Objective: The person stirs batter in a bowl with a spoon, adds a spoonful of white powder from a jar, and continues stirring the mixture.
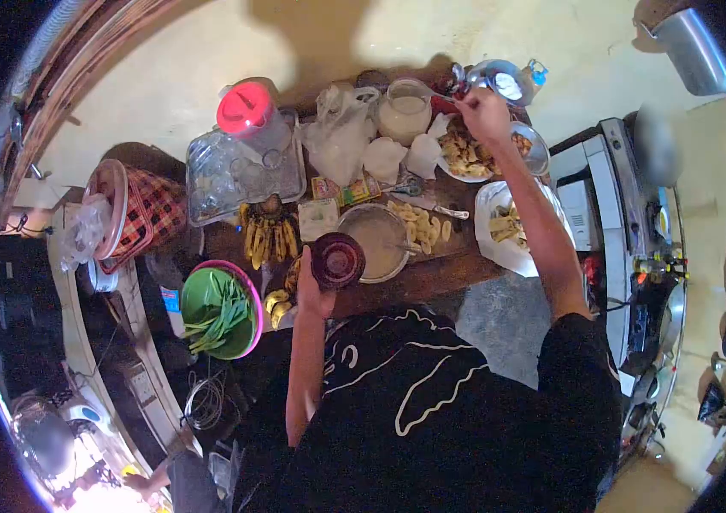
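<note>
My left hand (pixel 317 295) is wrapped round a dark red round cup or jar (pixel 337 260), above the near edge of the wooden table. Beside it stands a bowl of pale batter (pixel 377 241) with a utensil in it. My right hand (pixel 484 115) reaches to the back of the table, its fingers closed on the handle of a spoon (pixel 433 92) at the mouth of a white-filled jar (pixel 404 111). Sliced bananas (pixel 423 227) lie right of the bowl, with a knife (pixel 448 211) behind them. Fried pieces (pixel 464 154) fill a plate below my right hand.
Banana bunches (pixel 269 235), a green basin of leaves (pixel 222 309), a tray of glasses (pixel 243 175) and a pink-lidded pitcher (pixel 247 111) stand left. A lined bowl (pixel 499 224) sits right. A stove (pixel 628 188) is farther right; another person's hand (pixel 147 483) shows lower left.
</note>
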A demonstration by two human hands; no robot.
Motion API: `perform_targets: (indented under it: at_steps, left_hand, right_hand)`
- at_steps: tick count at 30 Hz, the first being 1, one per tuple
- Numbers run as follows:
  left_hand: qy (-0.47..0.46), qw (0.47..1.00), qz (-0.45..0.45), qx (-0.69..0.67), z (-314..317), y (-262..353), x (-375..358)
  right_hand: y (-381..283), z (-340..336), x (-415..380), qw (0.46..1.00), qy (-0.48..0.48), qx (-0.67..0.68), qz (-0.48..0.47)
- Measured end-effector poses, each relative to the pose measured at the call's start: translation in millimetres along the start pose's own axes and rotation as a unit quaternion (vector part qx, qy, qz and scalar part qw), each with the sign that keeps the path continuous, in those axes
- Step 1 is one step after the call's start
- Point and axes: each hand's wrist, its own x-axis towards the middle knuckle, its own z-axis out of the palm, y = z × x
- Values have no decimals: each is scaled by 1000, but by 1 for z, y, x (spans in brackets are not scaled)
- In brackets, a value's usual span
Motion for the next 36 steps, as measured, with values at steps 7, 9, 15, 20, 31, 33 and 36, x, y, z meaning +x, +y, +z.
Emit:
perform_targets:
  at_steps: [7, 9, 15, 20, 31, 33, 36]
  left_hand:
    - [25, 1000, -4, 7, 11, 2, -8]
    - [22, 1000, 3, 0, -1, -3, -3]
    - [4, 999, -31, -6, 5, -11, -2]
    - [13, 999, -37, 4, 31, -11, -7]
    - [-134, 986, -72, -63, 86, -35, 32]
    - [-144, 983, -66, -89, 87, -35, 38]
    - [-112, 989, -61, -80, 88, -34, 47]
  right_hand:
    - [75, 13, -120, 939, -4, 246, 242]
    - [81, 27, -154, 941, -57, 185, 278]
    - [77, 76, -204, 952, -34, 21, 304]
    - [22, 64, -195, 961, 8, 214, 176]
    - [-118, 46, -180, 789, -223, 570, 61]
    - [-123, 54, -182, 774, -174, 603, 86]
    - [-125, 58, -176, 788, -148, 591, 89]
